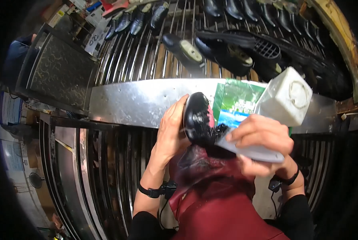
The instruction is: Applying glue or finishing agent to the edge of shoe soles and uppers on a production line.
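My left hand (171,126) is wrapped round the outer side of a glossy black shoe (195,116), held above my lap. A pink patch shows on the shoe's underside, with shiny wet-looking black smeared beside it. In my right hand (263,138) is a brush with a grey handle (263,153). Its dark bristles meet the shoe's near right edge, and the fingers are closed over the handle. Just beyond that hand stands a white plastic container (285,96), next to a green and blue printed packet (239,98) on the metal ledge.
A metal ledge (135,100) crosses in front of me. Behind it, a rack of metal bars (147,66) carries several black shoes (183,50) and black soles (267,48). A dark patterned panel (61,70) stands at left. My red apron (223,204) is smudged black.
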`<state>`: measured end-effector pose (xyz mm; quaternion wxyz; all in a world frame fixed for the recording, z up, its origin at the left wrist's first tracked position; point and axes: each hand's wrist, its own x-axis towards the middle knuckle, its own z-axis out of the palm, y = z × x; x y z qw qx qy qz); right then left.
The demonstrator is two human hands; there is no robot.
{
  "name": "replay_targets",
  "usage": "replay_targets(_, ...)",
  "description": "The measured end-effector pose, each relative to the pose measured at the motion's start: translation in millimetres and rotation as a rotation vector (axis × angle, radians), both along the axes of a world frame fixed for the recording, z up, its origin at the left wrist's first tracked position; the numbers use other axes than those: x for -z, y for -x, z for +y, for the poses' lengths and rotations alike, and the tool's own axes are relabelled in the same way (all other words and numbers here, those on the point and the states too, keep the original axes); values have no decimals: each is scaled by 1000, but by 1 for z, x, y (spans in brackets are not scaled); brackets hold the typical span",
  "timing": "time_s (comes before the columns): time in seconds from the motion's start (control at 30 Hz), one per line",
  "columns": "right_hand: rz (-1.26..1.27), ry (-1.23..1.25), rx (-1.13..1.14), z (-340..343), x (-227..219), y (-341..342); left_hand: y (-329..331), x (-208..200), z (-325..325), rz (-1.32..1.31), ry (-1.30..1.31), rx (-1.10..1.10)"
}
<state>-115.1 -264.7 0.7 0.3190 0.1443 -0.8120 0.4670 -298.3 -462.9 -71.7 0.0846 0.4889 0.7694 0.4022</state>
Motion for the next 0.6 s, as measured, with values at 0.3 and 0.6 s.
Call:
replay_targets(0.3,-219,780,624,-16,96,-59,41,109,-12,-723,-294,-195)
replay_targets(0.6,-223,458,1070,-14,128,-95,-52,82,-60,-1092,-460,-248)
